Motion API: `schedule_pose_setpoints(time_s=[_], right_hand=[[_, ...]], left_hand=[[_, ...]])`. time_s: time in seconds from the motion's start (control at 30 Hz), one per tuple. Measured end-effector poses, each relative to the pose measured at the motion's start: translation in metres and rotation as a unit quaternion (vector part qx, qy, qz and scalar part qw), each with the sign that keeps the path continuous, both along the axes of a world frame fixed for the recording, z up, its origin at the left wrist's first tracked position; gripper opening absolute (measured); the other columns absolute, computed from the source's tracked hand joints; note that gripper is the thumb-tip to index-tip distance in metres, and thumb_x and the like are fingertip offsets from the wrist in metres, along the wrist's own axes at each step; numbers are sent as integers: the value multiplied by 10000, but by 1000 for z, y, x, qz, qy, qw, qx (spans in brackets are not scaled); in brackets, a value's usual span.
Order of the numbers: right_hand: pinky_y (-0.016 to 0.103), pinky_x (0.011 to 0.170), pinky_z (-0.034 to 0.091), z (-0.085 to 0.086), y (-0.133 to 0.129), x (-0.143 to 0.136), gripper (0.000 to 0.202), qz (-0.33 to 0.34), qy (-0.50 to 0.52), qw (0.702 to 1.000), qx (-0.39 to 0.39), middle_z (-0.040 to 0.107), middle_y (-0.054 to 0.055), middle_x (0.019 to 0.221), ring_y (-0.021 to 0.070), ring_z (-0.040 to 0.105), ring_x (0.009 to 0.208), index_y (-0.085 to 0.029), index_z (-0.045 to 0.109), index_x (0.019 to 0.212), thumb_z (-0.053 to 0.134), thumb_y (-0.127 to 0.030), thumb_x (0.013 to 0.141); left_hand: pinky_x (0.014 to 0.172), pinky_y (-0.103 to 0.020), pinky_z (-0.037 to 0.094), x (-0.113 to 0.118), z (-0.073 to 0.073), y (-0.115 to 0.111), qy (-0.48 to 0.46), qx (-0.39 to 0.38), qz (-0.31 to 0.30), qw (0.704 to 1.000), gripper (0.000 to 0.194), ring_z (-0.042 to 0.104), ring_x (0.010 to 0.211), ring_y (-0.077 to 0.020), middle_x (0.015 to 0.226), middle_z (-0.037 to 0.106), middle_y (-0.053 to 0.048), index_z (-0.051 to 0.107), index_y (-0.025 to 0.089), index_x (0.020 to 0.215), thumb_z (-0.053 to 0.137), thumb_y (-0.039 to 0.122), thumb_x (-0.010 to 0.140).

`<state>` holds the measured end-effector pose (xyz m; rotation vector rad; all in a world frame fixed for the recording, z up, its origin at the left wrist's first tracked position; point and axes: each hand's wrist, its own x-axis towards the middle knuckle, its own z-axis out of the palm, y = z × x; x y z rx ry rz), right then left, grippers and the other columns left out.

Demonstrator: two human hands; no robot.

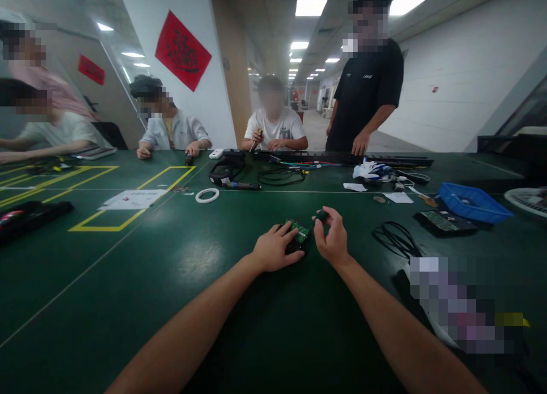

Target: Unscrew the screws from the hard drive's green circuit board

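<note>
Head view shows the left hand lying over a green circuit board, its grip open, fingers spreading across it. The board is resting around the middle of the green surface. Just right of it, the right hand is pinching a small dark tool, its grip closed. A white ring is lying to the far left; a blue tray is sitting well to the right.

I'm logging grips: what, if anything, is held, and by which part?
The right hand holds what looks like a screwdriver by its dark handle. The left hand lies over the circuit board.
</note>
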<state>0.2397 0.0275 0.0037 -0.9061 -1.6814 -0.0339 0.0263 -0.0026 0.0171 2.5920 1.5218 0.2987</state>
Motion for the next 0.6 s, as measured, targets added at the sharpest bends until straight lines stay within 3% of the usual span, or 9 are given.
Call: schedule_pose_setpoints(time_s=[0.13, 0.4, 0.6], right_hand=[[431, 866, 588, -3, 1, -1, 477, 49, 19, 998, -22, 608, 160, 1258, 227, 698, 982, -199, 331, 1411, 503, -249, 969], [400, 725, 604, -3, 6, 2, 517, -63, -19, 998, 7, 647, 129, 1136, 215, 672, 796, -204, 447, 1352, 642, -357, 899], [407, 755, 608, 1, 2, 2, 495, -49, -31, 998, 11, 646, 110, 1098, 214, 667, 818, -220, 454, 1373, 605, -356, 922]], left_hand=[[1077, -525, 400, 0, 0, 0, 0, -5, 2, 1000, 827, 339, 1413, -389, 1615, 273, -16, 344, 337, 1524, 404, 797, 840], [1092, -523, 386, 0, -1, 0, -1, 3, 0, 1000, 840, 336, 1416, -388, 1612, 282, -19, 337, 331, 1529, 384, 809, 839], [1094, -532, 381, 0, -3, 0, -3, 3, 1, 1000, 842, 333, 1419, -386, 1617, 268, -16, 325, 342, 1533, 373, 816, 838]])
